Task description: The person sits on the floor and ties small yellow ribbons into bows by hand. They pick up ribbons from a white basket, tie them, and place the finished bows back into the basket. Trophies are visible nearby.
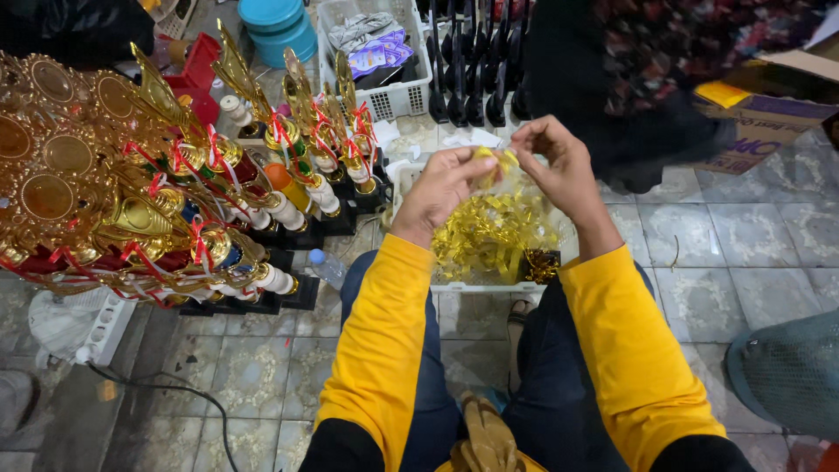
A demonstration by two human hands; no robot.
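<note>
Yellow sleeves [384, 350] lead to left hand [440, 186] and right hand [559, 162], fingertips of both pinched shut on a gold ribbon piece [495, 161] above a white tray [476, 286] of gold ribbon.

My hands, left [441, 188] and right [559, 166], meet over a tray [476, 284] of ribbon pieces [489, 232] on the floor [699, 262] between my knees. Trophies [157, 175] crowd the left. A basket [384, 96] stands beyond, a cardboard box [769, 114] far right.
</note>
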